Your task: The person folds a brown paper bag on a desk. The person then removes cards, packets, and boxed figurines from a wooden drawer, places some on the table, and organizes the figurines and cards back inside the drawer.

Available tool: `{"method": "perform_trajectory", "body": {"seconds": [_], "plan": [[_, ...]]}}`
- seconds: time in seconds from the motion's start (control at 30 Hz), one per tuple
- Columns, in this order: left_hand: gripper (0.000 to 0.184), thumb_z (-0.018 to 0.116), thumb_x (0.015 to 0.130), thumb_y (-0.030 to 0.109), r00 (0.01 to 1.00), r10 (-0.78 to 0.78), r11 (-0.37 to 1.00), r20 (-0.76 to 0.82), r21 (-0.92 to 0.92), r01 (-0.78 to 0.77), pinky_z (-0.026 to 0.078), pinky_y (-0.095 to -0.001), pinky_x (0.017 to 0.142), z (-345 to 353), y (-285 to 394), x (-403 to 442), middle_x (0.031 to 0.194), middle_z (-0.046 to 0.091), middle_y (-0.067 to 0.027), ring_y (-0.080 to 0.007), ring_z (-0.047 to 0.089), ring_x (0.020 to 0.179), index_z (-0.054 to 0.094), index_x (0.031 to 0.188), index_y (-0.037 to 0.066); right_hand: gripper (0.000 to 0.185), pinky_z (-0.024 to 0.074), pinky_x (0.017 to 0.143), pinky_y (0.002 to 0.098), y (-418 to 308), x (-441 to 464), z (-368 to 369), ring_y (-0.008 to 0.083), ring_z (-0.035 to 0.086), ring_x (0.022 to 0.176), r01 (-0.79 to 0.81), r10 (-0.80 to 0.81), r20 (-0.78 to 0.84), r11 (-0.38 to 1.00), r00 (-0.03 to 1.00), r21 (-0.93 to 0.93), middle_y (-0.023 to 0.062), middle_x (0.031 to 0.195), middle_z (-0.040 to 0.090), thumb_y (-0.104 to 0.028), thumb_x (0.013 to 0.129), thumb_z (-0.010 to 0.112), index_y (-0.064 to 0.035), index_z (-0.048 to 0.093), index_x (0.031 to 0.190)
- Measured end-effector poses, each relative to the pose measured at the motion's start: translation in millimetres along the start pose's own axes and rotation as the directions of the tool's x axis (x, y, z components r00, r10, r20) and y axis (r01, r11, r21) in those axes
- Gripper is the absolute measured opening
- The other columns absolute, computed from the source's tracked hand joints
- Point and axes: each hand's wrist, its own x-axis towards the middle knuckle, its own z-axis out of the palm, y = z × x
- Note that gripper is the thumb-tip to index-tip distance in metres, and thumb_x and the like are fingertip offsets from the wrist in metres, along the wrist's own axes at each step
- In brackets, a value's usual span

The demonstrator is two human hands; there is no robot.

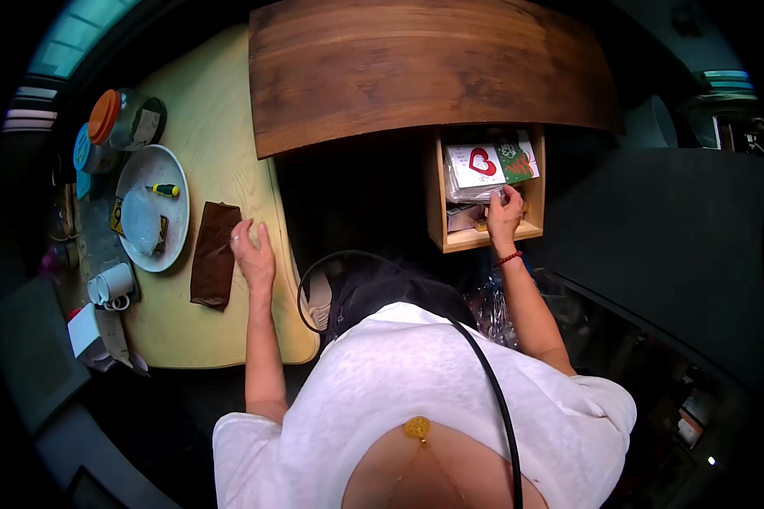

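My left hand [253,254] rests on the pale wooden table with its fingers apart, at the right edge of a folded dark brown cloth or pouch [214,256]. Nothing shows in that hand. My right hand [505,215] reaches into an open wooden drawer [435,191]. Its bent fingers pinch the near edge of a stack of greeting cards [469,170] in clear plastic, with a red heart on white and a green design on top. Small boxes [463,218] lie in front of the stack, partly hidden by my hand.
A white oval plate [181,222] on the table [165,331] holds a yellow-green screwdriver [163,190] and a plastic-wrapped item. Beyond stand jars with orange [104,116] and blue lids; white mugs [112,284] are nearer. The brown desktop [424,64] overhangs the drawer. A black cable [494,382] crosses my body.
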Motion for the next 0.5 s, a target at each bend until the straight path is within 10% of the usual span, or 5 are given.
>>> {"method": "perform_trajectory", "body": {"seconds": [0.1, 0.2, 0.3, 0.5], "plan": [[0.031, 0.053, 0.089, 0.024, 0.913, -0.046, 0.863, 0.406, -0.443, 0.241, 0.046, -0.0246, 0.07, 52, 76, -2, 0.091, 0.063, -0.0085, -0.014, 0.058, 0.08, 0.056, 0.108, 0.0, 0.041, 0.0481, 0.073, 0.0355, 46, 30, -4, 0.028, 0.058, 0.085, -0.128, 0.13, 0.028, 0.99, 0.991, -0.056, 0.018, 0.096, 0.058, -0.031, 0.08, 0.059, 0.0067, 0.056, 0.097], [0.033, 0.049, 0.091, 0.024, 0.646, 0.071, 0.686, 0.76, -0.507, 0.521, 0.047, -0.0241, 0.072, 98, 162, -14, 0.096, 0.062, -0.0091, -0.0123, 0.058, 0.082, 0.053, 0.113, 0.0, 0.047, 0.0456, 0.04, 0.0216, 13, 44, -14, 0.0157, 0.057, 0.052, -0.732, 0.485, 0.585, 0.605, 0.65, 0.312, 0.0105, 0.076, 0.06, -0.04, 0.08, 0.061, 0.0044, 0.057, 0.094], [0.042, 0.052, 0.089, 0.029, 0.55, 0.151, 0.828, 0.822, -0.409, 0.383, 0.047, -0.0249, 0.072, 146, 205, -24, 0.099, 0.06, -0.0099, -0.0131, 0.058, 0.084, 0.049, 0.118, -0.001, 0.055, 0.0392, 0.035, 0.0207, -1, 57, -17, 0.0132, 0.054, 0.048, -0.809, 0.546, 0.646, 0.552, 0.534, 0.203, 0.0086, 0.069, 0.058, -0.049, 0.073, 0.065, 0.0039, 0.058, 0.087], [0.049, 0.055, 0.086, 0.034, 0.657, -0.075, 0.872, 0.75, -0.27, 0.407, 0.048, -0.028, 0.068, 179, 241, -27, 0.091, 0.061, -0.012, -0.0166, 0.059, 0.079, 0.049, 0.117, -0.002, 0.054, 0.0328, 0.034, 0.0261, 26, 66, -3, 0.0136, 0.049, 0.042, -0.713, 0.48, 0.71, 0.699, 0.516, 0.045, 0.0072, 0.055, 0.051, -0.052, 0.068, 0.068, 0.0008, 0.058, 0.062]]}}
